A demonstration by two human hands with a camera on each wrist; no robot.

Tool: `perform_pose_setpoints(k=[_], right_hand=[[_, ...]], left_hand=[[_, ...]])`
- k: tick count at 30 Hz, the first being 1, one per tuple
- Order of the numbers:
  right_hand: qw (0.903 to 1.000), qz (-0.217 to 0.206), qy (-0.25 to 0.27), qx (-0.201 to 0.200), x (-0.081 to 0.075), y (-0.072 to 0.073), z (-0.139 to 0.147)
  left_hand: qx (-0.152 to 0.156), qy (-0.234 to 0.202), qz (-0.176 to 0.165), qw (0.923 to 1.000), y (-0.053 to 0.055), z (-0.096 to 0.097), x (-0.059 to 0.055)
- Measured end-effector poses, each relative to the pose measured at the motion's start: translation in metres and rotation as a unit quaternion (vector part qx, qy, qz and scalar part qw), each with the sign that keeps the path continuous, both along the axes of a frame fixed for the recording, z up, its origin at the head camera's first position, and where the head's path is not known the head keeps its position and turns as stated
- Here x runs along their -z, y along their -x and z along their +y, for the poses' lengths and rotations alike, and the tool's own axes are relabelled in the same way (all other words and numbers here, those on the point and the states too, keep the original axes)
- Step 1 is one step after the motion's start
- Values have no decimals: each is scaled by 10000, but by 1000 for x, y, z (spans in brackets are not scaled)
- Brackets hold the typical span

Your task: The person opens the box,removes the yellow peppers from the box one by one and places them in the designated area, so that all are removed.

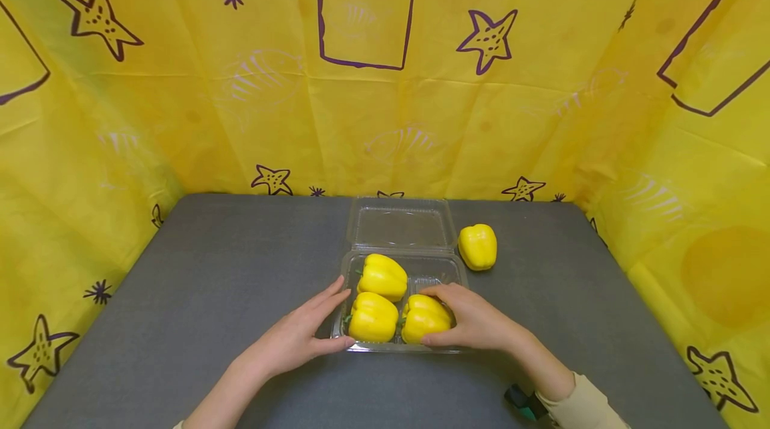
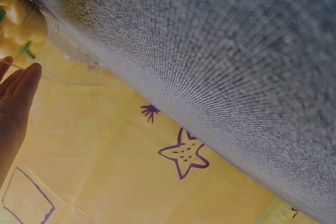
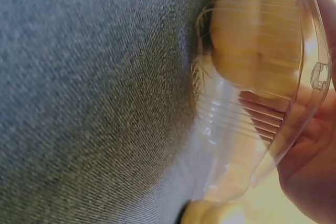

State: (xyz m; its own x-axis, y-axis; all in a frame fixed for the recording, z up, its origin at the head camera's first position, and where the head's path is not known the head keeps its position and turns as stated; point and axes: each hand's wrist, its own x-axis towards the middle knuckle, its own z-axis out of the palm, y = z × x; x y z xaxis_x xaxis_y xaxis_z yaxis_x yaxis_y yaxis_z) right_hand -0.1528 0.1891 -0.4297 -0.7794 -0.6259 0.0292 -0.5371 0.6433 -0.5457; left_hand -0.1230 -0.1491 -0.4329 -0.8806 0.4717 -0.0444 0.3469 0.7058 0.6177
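Observation:
A clear plastic clamshell container [image 1: 459,267] lies on the table with its lid [image 1: 402,225] folded back. Two yellow bell peppers sit in its left part, a rear one [image 1: 383,278] and a front one [image 1: 373,319]. My right hand [image 1: 481,319] grips a third yellow bell pepper [image 1: 426,317] at the container's front right, thumb in front and fingers behind. In the right wrist view that pepper [image 3: 257,35] shows through the clear wall. My left hand [image 1: 301,330] stays by the container's left edge, fingers extended and thumb near the front corner; whether it touches is unclear.
Another yellow bell pepper [image 1: 478,247] rests on the grey table [image 1: 252,248], right of the lid. Yellow patterned cloth [image 1: 385,108] hangs behind the table and along both sides. A dark object with a green part [image 1: 522,403] shows beside the right wrist.

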Motion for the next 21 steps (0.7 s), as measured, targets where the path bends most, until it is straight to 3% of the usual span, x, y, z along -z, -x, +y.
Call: perform_pose_setpoints(k=[21], right_hand=[[9976,363,507,290,4,-4,0]], left_hand=[[2,-3,29,10000,-1,1,-1]])
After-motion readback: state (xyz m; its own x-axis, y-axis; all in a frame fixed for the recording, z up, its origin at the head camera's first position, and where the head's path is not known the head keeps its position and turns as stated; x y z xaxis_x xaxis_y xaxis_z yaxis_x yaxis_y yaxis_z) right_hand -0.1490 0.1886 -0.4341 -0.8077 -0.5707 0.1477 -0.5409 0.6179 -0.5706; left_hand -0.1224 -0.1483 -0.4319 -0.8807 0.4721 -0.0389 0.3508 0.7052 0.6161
